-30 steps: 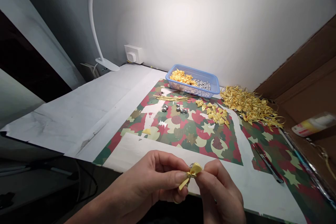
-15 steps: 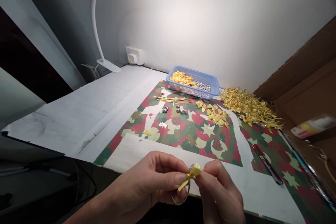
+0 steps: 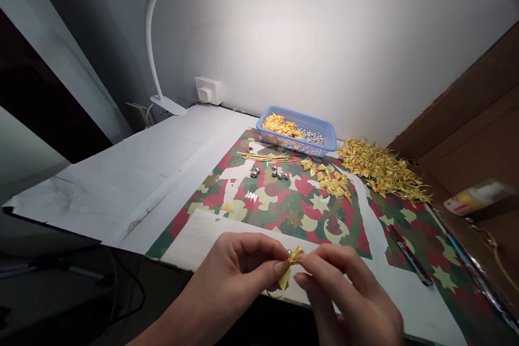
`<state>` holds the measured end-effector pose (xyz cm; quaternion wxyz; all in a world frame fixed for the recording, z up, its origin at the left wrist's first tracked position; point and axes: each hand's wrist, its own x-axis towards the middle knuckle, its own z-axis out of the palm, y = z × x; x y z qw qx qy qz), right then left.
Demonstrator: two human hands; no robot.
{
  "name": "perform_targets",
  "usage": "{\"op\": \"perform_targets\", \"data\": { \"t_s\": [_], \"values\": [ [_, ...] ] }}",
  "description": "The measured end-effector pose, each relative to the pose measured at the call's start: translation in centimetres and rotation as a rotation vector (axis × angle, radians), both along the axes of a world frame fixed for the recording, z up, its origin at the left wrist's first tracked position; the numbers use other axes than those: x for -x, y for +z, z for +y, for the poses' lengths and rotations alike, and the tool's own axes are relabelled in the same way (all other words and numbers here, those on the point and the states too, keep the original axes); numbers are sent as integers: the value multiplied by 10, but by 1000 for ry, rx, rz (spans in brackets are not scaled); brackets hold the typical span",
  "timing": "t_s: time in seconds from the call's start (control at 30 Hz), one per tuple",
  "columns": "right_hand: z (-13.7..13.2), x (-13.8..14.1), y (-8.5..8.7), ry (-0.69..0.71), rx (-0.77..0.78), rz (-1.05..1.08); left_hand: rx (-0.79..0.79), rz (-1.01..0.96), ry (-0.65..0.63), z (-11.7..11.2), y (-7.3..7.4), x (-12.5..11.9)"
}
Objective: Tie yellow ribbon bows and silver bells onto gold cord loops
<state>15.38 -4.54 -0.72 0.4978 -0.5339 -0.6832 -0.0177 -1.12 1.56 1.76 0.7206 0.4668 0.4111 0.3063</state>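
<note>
Between thumb and forefinger, my left hand (image 3: 243, 275) pinches a small yellow ribbon bow (image 3: 284, 280) over the table's front edge. A shiny silver bead or bell shows at the top of the bow, mostly behind the fingertips. A thin cord loops out below my left fingers. My right hand (image 3: 352, 289) is closed at the bow's right side, its forefinger and thumb tips at the ribbon; the exact grip there is partly hidden. Beyond the hands lie several loose silver beads or bells (image 3: 279, 174), a bundle of thin yellow cords (image 3: 265, 157) and loose yellow bows (image 3: 334, 183).
A blue basket (image 3: 330, 143) holds yellow bows and silver beads. To its right is a heap of corded bows (image 3: 381, 167). Tweezers or a similar slim tool (image 3: 411, 259) lie at the right, near a bottle (image 3: 478, 198). A white lamp (image 3: 151, 38) stands at back left.
The bow has turned between my fingers, so its tail points down more. My right fingers have shifted around the bow's right side, with the thumb now lower. The head view has tilted up slightly.
</note>
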Motion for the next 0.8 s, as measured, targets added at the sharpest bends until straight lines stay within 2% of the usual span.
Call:
{"op": "perform_targets", "data": {
  "t_s": [0.1,0.27,0.33,0.37,0.43,0.5,0.53,0.57,0.67,0.7,0.73,0.8],
  "values": [
    [8,3,3,98,21,-77,-102,51,7,-5,-5,0],
    [16,10,-4,209,146,15,-234,140,19,-8,-6,3],
    [17,11,-2,265,173,42,-282,185,23,-7,-4,4],
    [16,10,1,271,155,61,-287,198,19,-6,-3,5],
    [14,6,12,197,72,129,-242,184,-10,-5,-2,5],
    [13,2,25,103,3,232,-165,124,-54,-4,-3,6],
    [14,0,30,117,22,308,-130,78,-75,-4,-3,6],
    [15,-1,34,194,90,411,-102,27,-93,-3,-4,6],
    [25,-2,38,558,405,795,-43,-93,-138,-3,-6,6],
    [29,-2,38,621,458,897,-23,-110,-151,-3,-6,5],
    [33,-2,37,635,459,970,-6,-114,-156,-3,-6,5],
    [39,-3,35,571,370,1043,24,-117,-144,-2,-4,6]
  ]
}}
